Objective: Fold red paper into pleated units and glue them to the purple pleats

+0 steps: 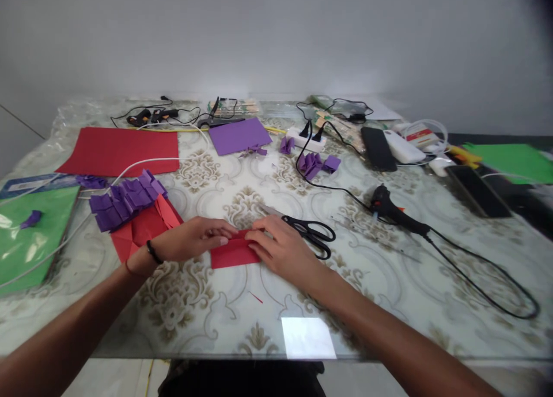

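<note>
A small piece of red paper (235,255) lies on the table in front of me, its far edge folded up. My left hand (204,237) grips the left end of that fold, thumb on the near side. At the right end, my right hand (280,248) has its fingers curled over the paper. Black-handled scissors (310,231) lie just beyond my right hand, their blades partly hidden behind it. Left of my left hand sits a folded red paper piece (144,227) with a row of pleated purple paper (127,201) along its far side.
A black glue gun (395,210) lies on the right, its cord looping toward the table's edge. At the back are red sheets (125,150), a purple sheet (239,136) and a white power strip (306,140). Phones (477,191) and a green packet (37,230) flank the work area.
</note>
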### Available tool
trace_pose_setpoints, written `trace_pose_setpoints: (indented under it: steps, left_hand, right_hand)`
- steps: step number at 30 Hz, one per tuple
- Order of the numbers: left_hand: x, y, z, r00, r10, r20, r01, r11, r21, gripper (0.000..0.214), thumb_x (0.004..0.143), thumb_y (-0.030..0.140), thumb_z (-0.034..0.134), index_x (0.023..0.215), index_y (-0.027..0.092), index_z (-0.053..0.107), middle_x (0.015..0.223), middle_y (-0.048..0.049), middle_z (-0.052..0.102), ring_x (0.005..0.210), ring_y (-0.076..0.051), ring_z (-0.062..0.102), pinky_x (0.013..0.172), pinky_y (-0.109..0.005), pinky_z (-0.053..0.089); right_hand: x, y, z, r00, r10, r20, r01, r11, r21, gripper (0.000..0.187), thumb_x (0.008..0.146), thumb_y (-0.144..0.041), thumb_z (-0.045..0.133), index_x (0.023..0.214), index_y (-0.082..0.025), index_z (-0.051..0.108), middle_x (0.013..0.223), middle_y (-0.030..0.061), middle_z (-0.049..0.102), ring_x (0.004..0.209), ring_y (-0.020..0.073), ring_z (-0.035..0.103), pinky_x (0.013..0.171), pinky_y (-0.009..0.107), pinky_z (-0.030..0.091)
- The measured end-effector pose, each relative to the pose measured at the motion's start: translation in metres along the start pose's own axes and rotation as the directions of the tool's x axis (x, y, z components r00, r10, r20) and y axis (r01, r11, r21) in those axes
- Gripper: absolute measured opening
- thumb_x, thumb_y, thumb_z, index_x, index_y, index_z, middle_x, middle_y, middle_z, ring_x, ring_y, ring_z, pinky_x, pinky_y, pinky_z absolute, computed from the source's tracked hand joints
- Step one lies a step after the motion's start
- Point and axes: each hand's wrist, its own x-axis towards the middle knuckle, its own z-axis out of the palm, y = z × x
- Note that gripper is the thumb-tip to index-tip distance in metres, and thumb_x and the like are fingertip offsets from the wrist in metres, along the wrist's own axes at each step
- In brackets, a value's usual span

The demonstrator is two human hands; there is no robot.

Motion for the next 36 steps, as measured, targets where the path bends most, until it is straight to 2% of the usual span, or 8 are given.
trace_pose_setpoints:
  steps: [3, 9, 17, 19, 22, 25, 30, 36]
  left_hand:
    - [0.002, -0.008, -0.009, 0.996, 0.012, 0.083, -0.003, 0.994, -0.106, 0.03, 0.103, 0.028, 0.062, 0.13, 0.02, 0.072, 0.124, -0.0085, 0.081, 0.116, -0.021, 0.076, 0.099, -0.033, 0.059]
    - [0.005, -0.011, -0.013, 0.993, 0.039, 0.112, -0.017, 0.981, -0.196, 0.028, 0.103, 0.024, 0.061, 0.128, 0.021, 0.074, 0.128, -0.0097, 0.079, 0.121, -0.021, 0.074, 0.103, -0.034, 0.057]
    - [0.004, -0.01, -0.012, 0.994, 0.058, 0.089, -0.039, 0.979, -0.2, 0.028, 0.102, 0.025, 0.062, 0.126, 0.02, 0.075, 0.127, -0.0103, 0.079, 0.12, -0.023, 0.073, 0.104, -0.037, 0.056]
    - [0.001, -0.008, -0.006, 0.993, 0.046, 0.108, -0.023, 0.979, -0.203, 0.031, 0.102, 0.026, 0.061, 0.13, 0.019, 0.072, 0.124, -0.0098, 0.079, 0.112, -0.022, 0.074, 0.096, -0.034, 0.058]
    - [-0.003, -0.001, 0.009, 0.99, 0.022, 0.137, 0.007, 0.979, -0.205, 0.042, 0.102, 0.025, 0.056, 0.143, 0.02, 0.062, 0.103, -0.0052, 0.079, 0.084, -0.017, 0.073, 0.074, -0.026, 0.058]
    - [-0.007, 0.008, 0.023, 0.999, 0.008, 0.038, -0.004, 0.994, -0.107, 0.051, 0.1, 0.019, 0.051, 0.151, 0.021, 0.053, 0.096, -0.0019, 0.076, 0.074, -0.015, 0.068, 0.068, -0.024, 0.056]
    - [-0.007, 0.019, 0.037, 0.988, 0.027, -0.152, 0.005, 0.978, 0.207, 0.035, 0.096, 0.018, 0.058, 0.128, 0.023, 0.072, 0.1, -0.0033, 0.075, 0.085, -0.017, 0.068, 0.081, -0.029, 0.057]
    - [-0.004, 0.01, 0.043, 0.976, 0.11, -0.188, -0.047, 0.949, 0.311, 0.036, 0.097, 0.01, 0.056, 0.126, 0.023, 0.073, 0.105, -0.0026, 0.078, 0.098, -0.019, 0.073, 0.093, -0.03, 0.058]
  right_hand:
    - [-0.001, -0.002, 0.003, 1.0, -0.008, -0.003, 0.008, 1.0, -0.022, 0.019, 0.106, -0.013, 0.054, 0.11, -0.017, 0.072, 0.101, 0.0103, 0.069, 0.09, 0.0232, 0.062, 0.08, 0.04, 0.059]
    - [-0.008, -0.004, 0.006, 0.998, -0.056, -0.005, 0.056, 0.998, -0.031, 0.019, 0.105, -0.011, 0.054, 0.11, -0.015, 0.072, 0.102, 0.0121, 0.07, 0.092, 0.0247, 0.063, 0.082, 0.042, 0.059]
    - [-0.014, -0.005, 0.008, 0.998, 0.071, 0.001, -0.07, 0.997, 0.045, 0.024, 0.108, -0.015, 0.051, 0.119, -0.02, 0.071, 0.104, 0.0095, 0.07, 0.093, 0.0227, 0.067, 0.084, 0.038, 0.061]
    - [-0.015, -0.004, 0.008, 0.997, 0.081, 0.002, -0.081, 0.996, 0.043, 0.024, 0.109, -0.017, 0.05, 0.115, -0.02, 0.072, 0.102, 0.0083, 0.071, 0.091, 0.0221, 0.067, 0.083, 0.037, 0.06]
    - [-0.016, -0.001, 0.005, 0.996, 0.088, 0.022, -0.089, 0.995, 0.043, 0.024, 0.11, -0.021, 0.049, 0.111, -0.021, 0.074, 0.096, 0.0061, 0.071, 0.085, 0.0209, 0.067, 0.079, 0.035, 0.059]
    - [-0.017, 0.0, 0.0, 0.997, 0.047, 0.062, -0.049, 0.998, 0.042, 0.027, 0.111, -0.021, 0.049, 0.107, -0.021, 0.075, 0.092, 0.005, 0.07, 0.081, 0.0193, 0.066, 0.073, 0.031, 0.057]
    - [-0.022, -0.005, -0.011, 0.996, -0.047, 0.076, 0.047, 0.999, 0.012, 0.024, 0.108, -0.015, 0.051, 0.111, -0.017, 0.075, 0.096, 0.0088, 0.072, 0.086, 0.0202, 0.068, 0.078, 0.033, 0.058]
    - [-0.033, -0.016, -0.018, 0.996, -0.092, 0.007, 0.092, 0.992, -0.081, 0.015, 0.103, -0.012, 0.061, 0.101, -0.014, 0.075, 0.099, 0.011, 0.076, 0.094, 0.0242, 0.07, 0.083, 0.038, 0.062]
